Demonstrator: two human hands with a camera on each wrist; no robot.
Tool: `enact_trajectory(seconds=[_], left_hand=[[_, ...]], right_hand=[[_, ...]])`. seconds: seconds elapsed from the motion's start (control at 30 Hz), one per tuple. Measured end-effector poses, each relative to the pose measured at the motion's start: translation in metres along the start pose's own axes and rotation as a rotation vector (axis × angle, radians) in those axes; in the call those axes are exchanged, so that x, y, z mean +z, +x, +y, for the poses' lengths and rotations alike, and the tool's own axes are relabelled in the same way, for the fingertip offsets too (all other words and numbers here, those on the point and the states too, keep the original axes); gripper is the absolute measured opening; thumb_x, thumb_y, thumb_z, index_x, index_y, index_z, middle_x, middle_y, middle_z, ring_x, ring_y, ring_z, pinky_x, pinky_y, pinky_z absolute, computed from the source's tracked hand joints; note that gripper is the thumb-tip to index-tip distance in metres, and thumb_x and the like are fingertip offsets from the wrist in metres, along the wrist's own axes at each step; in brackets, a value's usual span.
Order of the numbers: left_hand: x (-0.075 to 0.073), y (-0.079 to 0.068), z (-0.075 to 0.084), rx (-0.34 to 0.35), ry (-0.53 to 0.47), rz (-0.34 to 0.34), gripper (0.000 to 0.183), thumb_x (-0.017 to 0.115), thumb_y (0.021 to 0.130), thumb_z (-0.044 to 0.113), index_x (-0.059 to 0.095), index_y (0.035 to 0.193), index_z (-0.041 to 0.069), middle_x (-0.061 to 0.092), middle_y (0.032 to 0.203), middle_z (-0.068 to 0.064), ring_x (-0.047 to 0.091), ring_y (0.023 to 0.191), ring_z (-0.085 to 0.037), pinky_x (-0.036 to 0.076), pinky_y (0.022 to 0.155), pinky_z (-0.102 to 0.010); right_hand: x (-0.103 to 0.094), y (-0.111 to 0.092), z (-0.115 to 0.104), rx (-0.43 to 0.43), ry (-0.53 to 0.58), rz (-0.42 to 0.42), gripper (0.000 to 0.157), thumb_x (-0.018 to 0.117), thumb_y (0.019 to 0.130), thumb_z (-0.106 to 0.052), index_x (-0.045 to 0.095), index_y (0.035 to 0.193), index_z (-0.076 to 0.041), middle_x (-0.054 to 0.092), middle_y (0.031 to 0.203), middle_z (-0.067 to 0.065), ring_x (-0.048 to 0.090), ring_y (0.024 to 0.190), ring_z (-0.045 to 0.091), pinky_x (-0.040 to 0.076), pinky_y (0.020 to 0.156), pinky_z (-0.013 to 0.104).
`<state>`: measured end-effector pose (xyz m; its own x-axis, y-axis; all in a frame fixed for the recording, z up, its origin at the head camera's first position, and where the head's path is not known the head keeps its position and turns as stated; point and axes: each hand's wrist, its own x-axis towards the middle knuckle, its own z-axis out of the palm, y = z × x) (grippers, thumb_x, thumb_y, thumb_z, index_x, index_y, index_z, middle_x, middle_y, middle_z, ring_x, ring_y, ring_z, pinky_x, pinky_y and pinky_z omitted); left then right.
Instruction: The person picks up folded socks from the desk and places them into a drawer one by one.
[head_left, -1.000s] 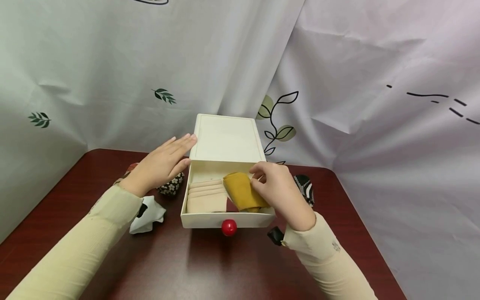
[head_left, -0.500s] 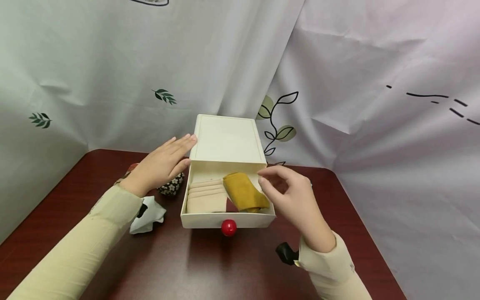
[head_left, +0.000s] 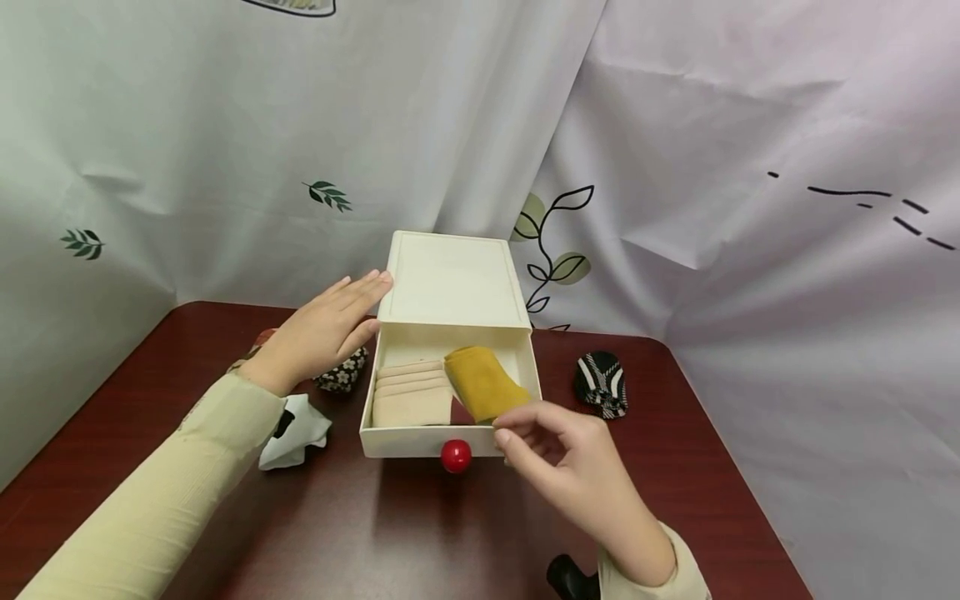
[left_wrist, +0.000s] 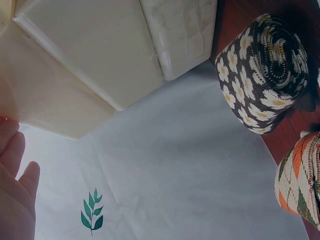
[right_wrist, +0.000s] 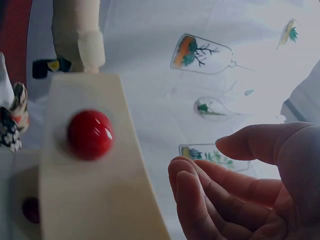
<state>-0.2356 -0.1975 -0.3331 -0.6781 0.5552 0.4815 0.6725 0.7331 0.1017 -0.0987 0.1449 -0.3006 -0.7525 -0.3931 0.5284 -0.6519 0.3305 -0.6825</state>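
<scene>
A white box point(head_left: 459, 279) stands on the table with its drawer point(head_left: 408, 442) pulled out. Inside lie beige folded socks point(head_left: 412, 404) in a row on the left and a folded mustard-yellow sock point(head_left: 483, 383) on the right. My left hand point(head_left: 315, 337) has its fingers stretched out, fingertips at the left edge of the box top. By the drawer's front right corner is my right hand point(head_left: 577, 471), fingers loosely bent and holding nothing. The right wrist view shows a gap between thumb and fingers, with the red knob point(right_wrist: 90, 134) off to one side.
A black-and-white plaid rolled sock point(head_left: 602, 383) lies right of the box. To the left are a daisy-patterned rolled sock point(left_wrist: 265, 75), an orange-and-green patterned one point(left_wrist: 300, 175) and a pale sock point(head_left: 296, 435). A patterned curtain point(head_left: 300, 125) hangs behind the table.
My right hand has left the yellow sock, drawn back to the right, then come down to the drawer's front right corner. The yellow sock stays in the drawer. My left hand has not moved.
</scene>
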Motion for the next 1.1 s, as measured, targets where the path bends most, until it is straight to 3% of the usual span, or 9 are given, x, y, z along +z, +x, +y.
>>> enact_trajectory(seconds=[0.17,0.43,0.73,1.1], left_hand=[[0.001,0.000,-0.001,-0.004,0.004,-0.004,0.057,0.052,0.106,0.022,0.035,0.156,0.000,0.037,0.160,-0.018,0.033,0.149,-0.033,0.016,0.126,-0.045],[0.003,-0.001,-0.002,0.004,-0.005,0.009,0.057,0.052,0.107,0.022,0.035,0.156,0.000,0.038,0.159,-0.019,0.032,0.149,-0.033,0.014,0.126,-0.041],[0.004,-0.001,-0.002,0.011,-0.007,0.024,0.056,0.051,0.107,0.023,0.036,0.156,0.000,0.039,0.158,-0.019,0.034,0.148,-0.034,0.018,0.125,-0.045],[0.002,0.000,-0.002,0.014,-0.021,0.028,0.055,0.050,0.108,0.025,0.037,0.156,0.001,0.039,0.158,-0.019,0.034,0.148,-0.034,0.016,0.126,-0.042]], right_hand=[[0.014,-0.009,0.006,0.092,-0.010,-0.045,0.006,0.074,0.093,-0.012,0.074,0.089,-0.016,0.066,0.068,-0.009,0.060,0.057,0.002,0.055,0.051,0.023],[0.038,-0.015,0.017,0.263,-0.078,-0.135,0.015,0.075,0.094,-0.028,0.076,0.085,-0.016,0.064,0.068,-0.015,0.057,0.058,-0.001,0.054,0.055,0.022],[0.050,-0.016,0.020,0.290,-0.042,-0.120,0.022,0.078,0.092,-0.030,0.074,0.081,-0.011,0.064,0.066,-0.012,0.057,0.059,-0.001,0.053,0.055,0.020],[0.055,-0.010,0.027,0.290,0.004,-0.063,0.019,0.078,0.091,-0.024,0.073,0.078,-0.011,0.065,0.062,-0.010,0.060,0.055,0.001,0.056,0.053,0.023]])
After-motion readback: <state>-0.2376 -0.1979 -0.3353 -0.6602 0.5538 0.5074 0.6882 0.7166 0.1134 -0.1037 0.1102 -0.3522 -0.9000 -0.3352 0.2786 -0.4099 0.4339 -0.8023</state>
